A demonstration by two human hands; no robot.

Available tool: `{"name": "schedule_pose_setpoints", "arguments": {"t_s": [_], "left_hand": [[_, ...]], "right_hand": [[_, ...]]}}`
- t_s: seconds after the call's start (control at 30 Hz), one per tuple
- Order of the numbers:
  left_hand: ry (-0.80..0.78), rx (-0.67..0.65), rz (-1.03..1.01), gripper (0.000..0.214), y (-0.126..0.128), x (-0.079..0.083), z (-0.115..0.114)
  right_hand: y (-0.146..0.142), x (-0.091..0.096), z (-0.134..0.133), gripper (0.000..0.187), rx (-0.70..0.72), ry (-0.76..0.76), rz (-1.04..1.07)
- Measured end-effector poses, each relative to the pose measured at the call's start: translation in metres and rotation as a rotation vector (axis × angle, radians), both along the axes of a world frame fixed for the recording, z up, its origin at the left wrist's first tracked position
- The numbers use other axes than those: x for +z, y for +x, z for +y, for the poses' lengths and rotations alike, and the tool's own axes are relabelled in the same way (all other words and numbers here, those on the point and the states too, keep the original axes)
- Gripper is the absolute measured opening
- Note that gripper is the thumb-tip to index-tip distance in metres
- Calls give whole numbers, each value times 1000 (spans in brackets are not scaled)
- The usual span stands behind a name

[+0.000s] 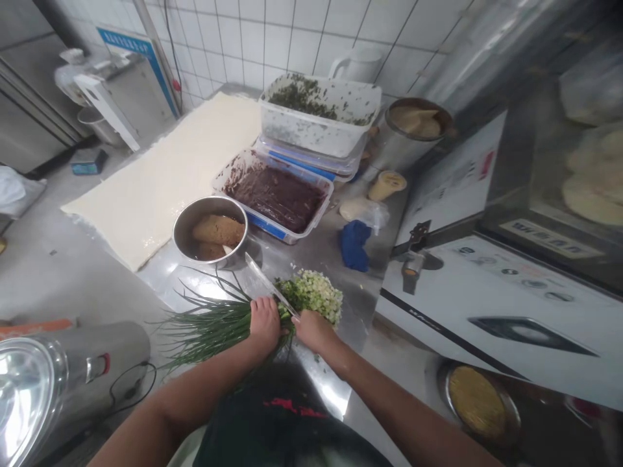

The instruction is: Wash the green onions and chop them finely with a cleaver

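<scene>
"How do the hands hold?"

"The right hand (314, 332) is closed on a long, silver metal knife (267, 280). The left hand (265, 321), with bent fingers, holds down a bunch of long, thin green scallions (214, 324) on a shiny steel table (311, 256)."

"And what is near?"

"To the right of the knife lies a heap of pale-green chopped pieces (318, 292). Beyond stand a round metal pot (209, 262) and a clear plastic box (267, 224) with dark brown paste (277, 194); farther left lies a flat, cream-coloured dough sheet (160, 168)."

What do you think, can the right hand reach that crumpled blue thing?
Probably yes: the right hand holds the knife, but only a low heap of chopped greens seems to lie between it and the blue thing.
</scene>
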State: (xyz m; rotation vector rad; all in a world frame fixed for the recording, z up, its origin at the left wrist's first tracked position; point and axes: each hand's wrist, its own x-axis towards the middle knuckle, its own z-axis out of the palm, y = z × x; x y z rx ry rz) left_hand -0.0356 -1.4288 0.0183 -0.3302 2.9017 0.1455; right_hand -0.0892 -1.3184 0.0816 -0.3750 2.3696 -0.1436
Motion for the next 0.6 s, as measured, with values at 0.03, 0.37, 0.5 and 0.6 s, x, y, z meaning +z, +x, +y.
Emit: {"name": "schedule_pose_setpoints", "arguments": {"t_s": [0.03, 0.37, 0.5, 0.6], "left_hand": [[3, 2, 8, 61, 0, 0, 0], [-19, 59, 92, 102, 19, 19, 1], [-50, 56, 119, 107, 35, 27, 16], [-87, 31, 132, 109, 43, 24, 24]], "right_hand": [[5, -3, -8, 33, -7, 1, 51], [30, 7, 24, 51, -171, -146, 84], [46, 18, 55, 55, -210, -209, 96], [58, 24, 69, 53, -211, -198, 89]]}}
